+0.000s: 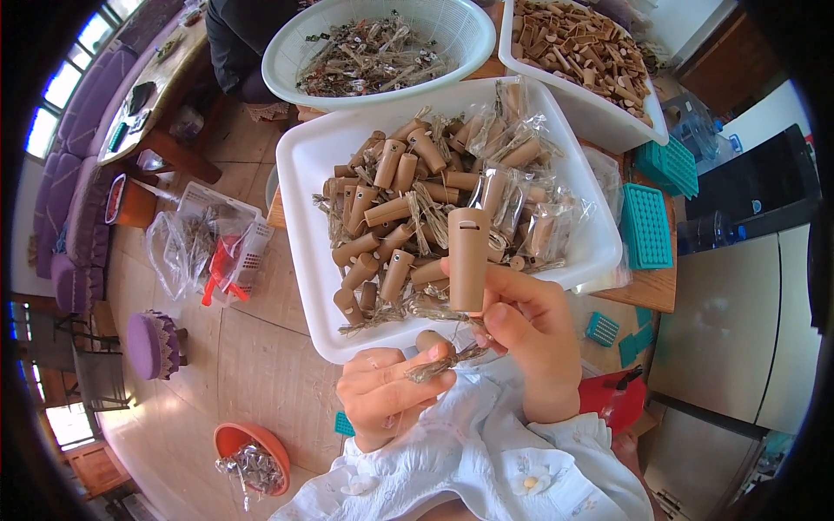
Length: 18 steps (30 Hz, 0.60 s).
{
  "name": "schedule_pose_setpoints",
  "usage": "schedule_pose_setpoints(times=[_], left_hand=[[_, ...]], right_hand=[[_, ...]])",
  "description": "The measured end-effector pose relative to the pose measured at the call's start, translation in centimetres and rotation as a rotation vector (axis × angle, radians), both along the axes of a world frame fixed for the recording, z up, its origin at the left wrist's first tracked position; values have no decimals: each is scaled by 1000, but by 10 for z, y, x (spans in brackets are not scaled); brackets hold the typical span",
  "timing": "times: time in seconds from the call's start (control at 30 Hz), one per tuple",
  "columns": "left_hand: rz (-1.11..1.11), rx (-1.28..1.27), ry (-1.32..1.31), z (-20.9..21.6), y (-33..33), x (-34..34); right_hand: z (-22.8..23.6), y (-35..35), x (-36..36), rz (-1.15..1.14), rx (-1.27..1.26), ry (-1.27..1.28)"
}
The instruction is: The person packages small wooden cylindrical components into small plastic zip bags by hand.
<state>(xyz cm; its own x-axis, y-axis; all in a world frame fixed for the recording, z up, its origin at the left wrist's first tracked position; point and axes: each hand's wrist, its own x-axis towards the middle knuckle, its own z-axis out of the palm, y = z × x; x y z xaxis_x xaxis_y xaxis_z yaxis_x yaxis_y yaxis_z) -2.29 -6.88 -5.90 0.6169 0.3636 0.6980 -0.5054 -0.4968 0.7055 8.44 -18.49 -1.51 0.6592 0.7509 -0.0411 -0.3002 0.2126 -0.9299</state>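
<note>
My right hand point(534, 334) is closed on a light brown tube point(469, 260) with a dark slot near its top, held upright over the white tub. Tan cord point(452, 315) trails from the lower end of this tube. Below and to the left, my left hand point(387, 399) pinches a bundle of the cord point(432, 372). A rounded brown end point(427, 339) shows beside its fingers; I cannot tell whether the hand holds it. The white tub point(300, 234) in front holds many similar tubes with cords, several in clear bags at its right side.
Behind the tub stand a pale green basket point(274, 65) of small corded pieces and a white bin point(656, 130) of loose brown pieces. Teal trays point(647, 230) lie at the right. On the floor at left are an orange bowl point(221, 434), a purple stool point(152, 345) and a white crate point(252, 260).
</note>
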Motion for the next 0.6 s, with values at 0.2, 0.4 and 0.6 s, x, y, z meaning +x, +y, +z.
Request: schedule_pose_setpoints(times=[0.2,0.4,0.6], left_hand=[[-11,130,-73,-5,3,2],[-37,160,-116,-7,5,5],[-111,66,-175,-14,7,2]], right_hand=[[1,4,-3,-60,-31,4],[-4,-2,4,43,71,8],[-3,-3,6,33,170,56]])
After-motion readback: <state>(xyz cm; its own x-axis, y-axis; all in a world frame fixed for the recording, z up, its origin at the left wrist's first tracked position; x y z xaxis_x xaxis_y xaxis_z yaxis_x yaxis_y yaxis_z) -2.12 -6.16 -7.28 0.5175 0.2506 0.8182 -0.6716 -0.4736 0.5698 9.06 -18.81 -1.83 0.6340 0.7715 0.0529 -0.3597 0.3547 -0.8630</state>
